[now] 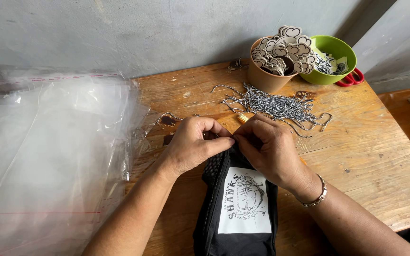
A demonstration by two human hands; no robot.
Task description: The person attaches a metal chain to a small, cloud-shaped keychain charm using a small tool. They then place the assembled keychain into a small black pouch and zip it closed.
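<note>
Pinching together at the top edge of the black pouch [238, 208] in the lower middle of the frame, the left hand [193, 144] and right hand [269, 149] seem mid-job, with a heap of cords [274, 105] unused on the counter [371, 151].

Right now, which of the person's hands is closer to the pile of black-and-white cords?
Right. The right hand sits just below the cords, nearly touching the nearest strands; the left hand is farther to their left, on the black bag.
</note>
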